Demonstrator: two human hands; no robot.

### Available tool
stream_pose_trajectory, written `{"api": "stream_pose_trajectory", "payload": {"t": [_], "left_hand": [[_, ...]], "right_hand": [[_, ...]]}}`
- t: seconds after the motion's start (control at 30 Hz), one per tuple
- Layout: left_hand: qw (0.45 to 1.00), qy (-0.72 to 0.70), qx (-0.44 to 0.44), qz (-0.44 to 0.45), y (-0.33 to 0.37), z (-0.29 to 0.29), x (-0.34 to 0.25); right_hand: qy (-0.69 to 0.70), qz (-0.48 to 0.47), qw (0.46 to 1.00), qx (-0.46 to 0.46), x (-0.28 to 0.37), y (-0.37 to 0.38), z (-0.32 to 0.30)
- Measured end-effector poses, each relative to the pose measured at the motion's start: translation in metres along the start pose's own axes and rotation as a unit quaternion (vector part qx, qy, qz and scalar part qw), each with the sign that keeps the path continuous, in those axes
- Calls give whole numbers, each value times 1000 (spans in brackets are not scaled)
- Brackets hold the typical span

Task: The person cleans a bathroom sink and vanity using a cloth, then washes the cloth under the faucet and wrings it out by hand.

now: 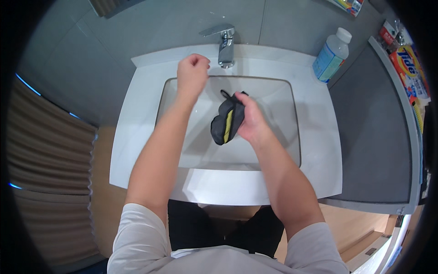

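Over the sink basin (278, 150), my right hand (252, 119) grips a small dark grey fabric pouch (222, 118) by its right side. A yellow-green strip runs along the pouch, and a black loop sticks out at its far end. My left hand (192, 75) is raised above the basin's far left rim, fingers curled into a loose fist. Nothing shows in it, though the palm side is hidden. Just right of that fist stands the chrome faucet (226, 48), its lever pointing left; the hand is apart from it. No water stream shows.
A white countertop (319, 137) surrounds the basin. On its far right corner stands a clear bottle (331, 55) with a white cap and blue label. A grey cabinet (374, 132) is at the right, with an orange detergent package (408, 68) beyond. Brown pleated curtain (50, 178) hangs left.
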State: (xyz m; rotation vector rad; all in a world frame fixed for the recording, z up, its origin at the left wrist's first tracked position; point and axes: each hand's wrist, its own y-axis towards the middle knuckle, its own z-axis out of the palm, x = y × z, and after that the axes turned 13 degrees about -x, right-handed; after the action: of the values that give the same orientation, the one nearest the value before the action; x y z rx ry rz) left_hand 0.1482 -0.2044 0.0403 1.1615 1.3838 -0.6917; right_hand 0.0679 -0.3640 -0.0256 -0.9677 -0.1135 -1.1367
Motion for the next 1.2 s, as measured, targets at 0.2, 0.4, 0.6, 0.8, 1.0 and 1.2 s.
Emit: {"api": "stream_pose_trajectory", "payload": {"t": [0.2,0.4,0.6,0.8,1.0,1.2], "left_hand": [[978,-114,95,-149,64,1,-46],[984,-108,128,-55,72,6,-61],[954,-191,43,-226,49,-9,-10],[990,-117,15,-83,40,-10,-28],[987,-34,69,140,64,3,-46],[959,32,-6,281,60,9,-32]], "right_hand": [[-5,-5,1000,-27,8,-5,6],[22,-18,1000,-14,13,1,-3],[70,-32,991,-112,22,-6,1],[57,-57,991,-107,19,4,-6],[34,-42,994,-99,16,3,-4],[20,-40,995,-86,15,3,-2]]}}
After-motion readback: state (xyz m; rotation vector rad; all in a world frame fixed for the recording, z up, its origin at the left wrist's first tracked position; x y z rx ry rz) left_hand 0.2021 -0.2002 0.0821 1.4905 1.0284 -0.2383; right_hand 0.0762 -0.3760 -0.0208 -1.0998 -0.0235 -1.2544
